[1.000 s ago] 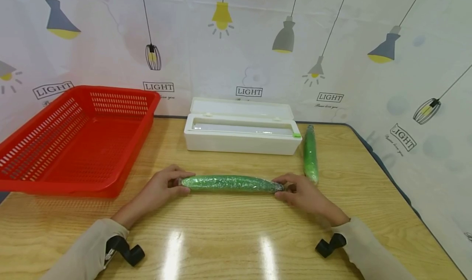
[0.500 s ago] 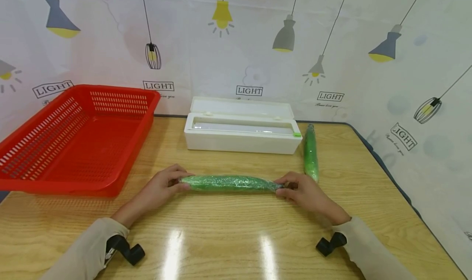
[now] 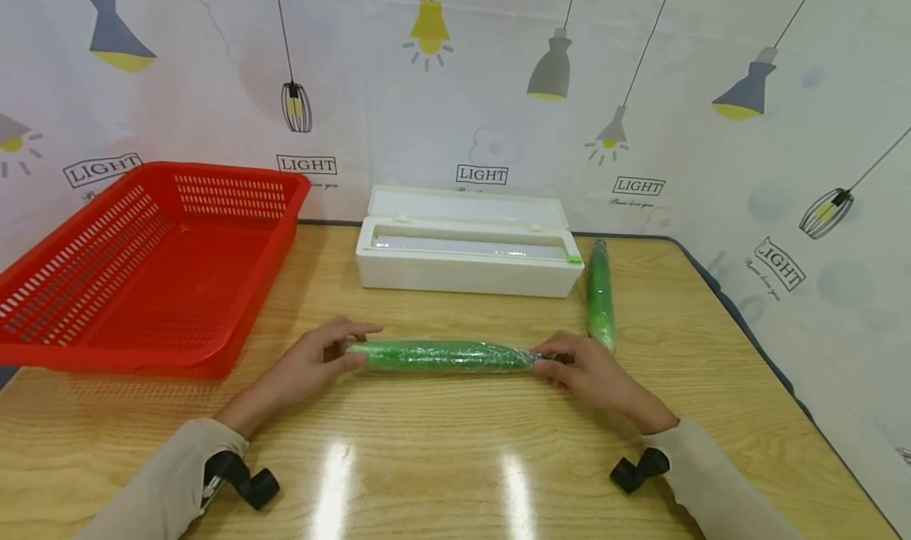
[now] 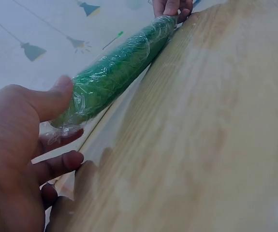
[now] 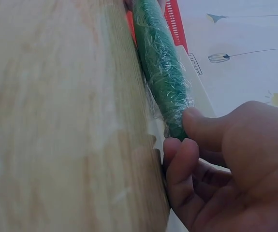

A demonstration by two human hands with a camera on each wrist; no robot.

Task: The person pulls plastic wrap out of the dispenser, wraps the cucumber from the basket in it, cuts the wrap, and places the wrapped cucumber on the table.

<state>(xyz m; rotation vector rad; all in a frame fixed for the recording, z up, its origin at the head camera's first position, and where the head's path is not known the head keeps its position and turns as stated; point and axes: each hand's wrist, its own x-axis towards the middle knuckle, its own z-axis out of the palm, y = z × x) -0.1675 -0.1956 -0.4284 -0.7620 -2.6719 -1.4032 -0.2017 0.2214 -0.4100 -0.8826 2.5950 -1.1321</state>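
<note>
A long green cucumber (image 3: 441,356) in clear cling film lies crosswise at the middle of the table. My left hand (image 3: 313,360) holds its left end, the thumb on the near side and the index finger stretched out past the far side. In the left wrist view loose film (image 4: 64,131) bunches at that end, between thumb and fingers. The tapered right end is pinched by my right hand (image 3: 591,374), with thumb and fingertips at the tip in the right wrist view. Beyond the right hand, a second film-wrapped cucumber (image 3: 600,299) points away from me.
Behind the held cucumber stands a white cling film box (image 3: 466,275), lid raised, with a roll inside and a green slider (image 3: 573,260) at its right. A red slotted basket (image 3: 192,360) occupies the left of the wooden table (image 3: 413,453). A printed backdrop (image 3: 491,121) rises behind.
The cucumber has turned a little about its length, its shine shifting. My left index finger has straightened off its far side. The right hand keeps nearly the same place.
</note>
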